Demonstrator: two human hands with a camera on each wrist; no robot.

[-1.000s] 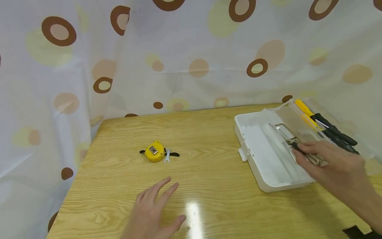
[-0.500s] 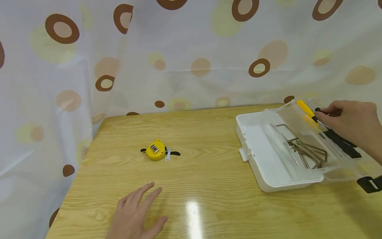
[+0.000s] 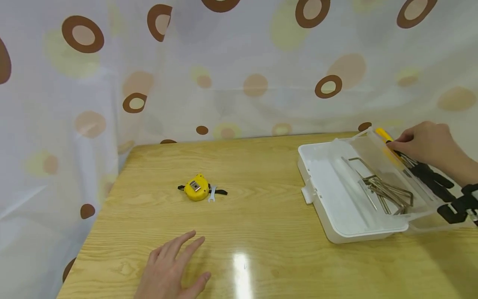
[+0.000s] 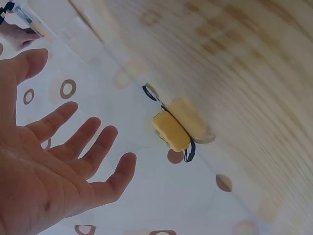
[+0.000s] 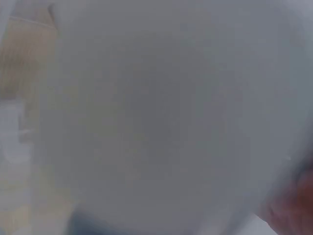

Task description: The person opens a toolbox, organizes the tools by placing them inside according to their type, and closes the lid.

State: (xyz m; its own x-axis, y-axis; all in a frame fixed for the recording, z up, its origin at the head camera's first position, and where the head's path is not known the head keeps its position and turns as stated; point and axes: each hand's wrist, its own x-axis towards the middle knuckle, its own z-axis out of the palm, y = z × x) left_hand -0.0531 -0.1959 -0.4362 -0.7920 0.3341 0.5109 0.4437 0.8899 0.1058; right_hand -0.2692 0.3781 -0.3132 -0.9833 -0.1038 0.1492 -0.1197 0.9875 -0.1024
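Note:
My left hand [image 3: 168, 265] is spread over the near part of the table, fingers apart, holding nothing; the left wrist view shows its palm [image 4: 44, 181]. Beyond it lie a yellow tape measure [image 3: 197, 187] with a black strap and a small open-end wrench [image 3: 212, 194]. At the far right, my right hand [image 3: 431, 143] reaches over the clear lid of a toolbox, thumb and fingers together on a small dark tool, mostly hidden by the hand. A yellow-handled tool [image 3: 382, 133] and black-handled tools [image 3: 429, 180] lie under it. A grey blur fills most of the right wrist view.
The white toolbox [image 3: 330, 207] stands unlatched on the right of the wooden table [image 3: 261, 178], its clear lid folded out to the right. Several hex keys [image 3: 388, 193] lie in it. A patterned curtain [image 3: 224, 83] hangs behind the table.
My right hand has moved from above the hex keys, with a small black-ended thing in its fingers, to the tools in the lid. My left hand has drawn back a little leftward.

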